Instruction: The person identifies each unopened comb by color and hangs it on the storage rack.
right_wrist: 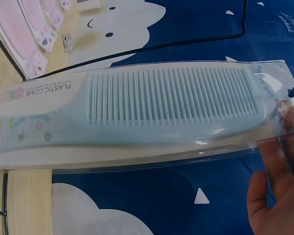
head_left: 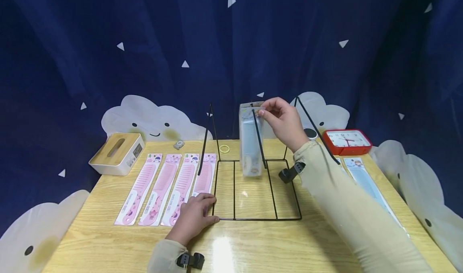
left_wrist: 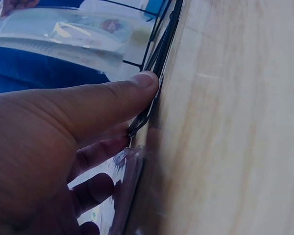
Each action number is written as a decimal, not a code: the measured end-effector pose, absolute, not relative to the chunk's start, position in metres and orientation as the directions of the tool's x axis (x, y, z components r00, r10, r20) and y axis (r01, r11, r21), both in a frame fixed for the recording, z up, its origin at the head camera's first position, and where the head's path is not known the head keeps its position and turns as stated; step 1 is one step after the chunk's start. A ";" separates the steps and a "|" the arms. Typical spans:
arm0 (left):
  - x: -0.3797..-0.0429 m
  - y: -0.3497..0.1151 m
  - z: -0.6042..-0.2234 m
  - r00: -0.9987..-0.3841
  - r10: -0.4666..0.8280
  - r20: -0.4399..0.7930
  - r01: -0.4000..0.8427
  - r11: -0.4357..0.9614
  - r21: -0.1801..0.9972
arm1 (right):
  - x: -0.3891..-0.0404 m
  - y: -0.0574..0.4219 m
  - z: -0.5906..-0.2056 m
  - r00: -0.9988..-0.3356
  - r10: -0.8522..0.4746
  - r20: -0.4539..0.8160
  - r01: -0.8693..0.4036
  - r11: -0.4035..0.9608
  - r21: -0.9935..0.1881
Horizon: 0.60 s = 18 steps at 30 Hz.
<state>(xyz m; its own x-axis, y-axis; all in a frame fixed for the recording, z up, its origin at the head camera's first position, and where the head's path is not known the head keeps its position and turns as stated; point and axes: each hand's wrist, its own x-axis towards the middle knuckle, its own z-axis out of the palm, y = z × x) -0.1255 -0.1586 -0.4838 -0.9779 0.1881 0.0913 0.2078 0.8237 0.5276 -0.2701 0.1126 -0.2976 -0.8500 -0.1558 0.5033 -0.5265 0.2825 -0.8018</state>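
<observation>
Right hand [head_left: 283, 120]: you pinch the blue comb pack [head_left: 249, 140] by its top, on the wire rack [head_left: 234, 190]'s middle arm
Left hand [head_left: 191, 217]: you pinch the rack's near left corner
Pack print: "PLASTIC COMB", also "DAY"

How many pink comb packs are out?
4, left of the rack base: leftmost pack, second pack, third pack and fourth pack, partly covered by the left hand. Any beneath would be hidden.

Round white object with dark face [head_left: 310, 134], far right, partly hidden behind the right sleeve [head_left: 347, 200]; rightmost pink pack [head_left: 206, 180], near end covered by the left hand [head_left: 195, 216]; blue comb pack [right_wrist: 176, 132], handle end cut off at right-wrist view's edge, print blurred in left-wrist view
</observation>
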 end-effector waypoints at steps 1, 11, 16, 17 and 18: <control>-0.126 -0.158 -0.484 -0.978 0.188 0.089 0.207 0.824 0.527 | -0.271 0.113 -0.297 -0.850 -0.157 0.504 -0.527 0.277 -0.803; -0.127 -0.158 -0.485 -0.980 0.182 0.081 0.197 0.824 0.531 | -0.272 0.128 -0.305 -0.865 -0.151 0.479 -0.502 0.294 -0.813; -0.127 -0.158 -0.486 -0.981 0.180 0.069 0.189 0.824 0.534 | -0.269 0.161 -0.331 -0.882 -0.184 0.434 -0.471 0.345 -0.812; -0.127 -0.158 -0.486 -0.981 0.181 0.071 0.191 0.824 0.534 | -0.270 0.169 -0.339 -0.886 -0.193 0.421 -0.463 0.365 -0.808; -0.127 -0.159 -0.486 -0.981 0.182 0.072 0.192 0.824 0.534 | -0.272 0.178 -0.347 -0.893 -0.192 0.406 -0.449 0.391 -0.803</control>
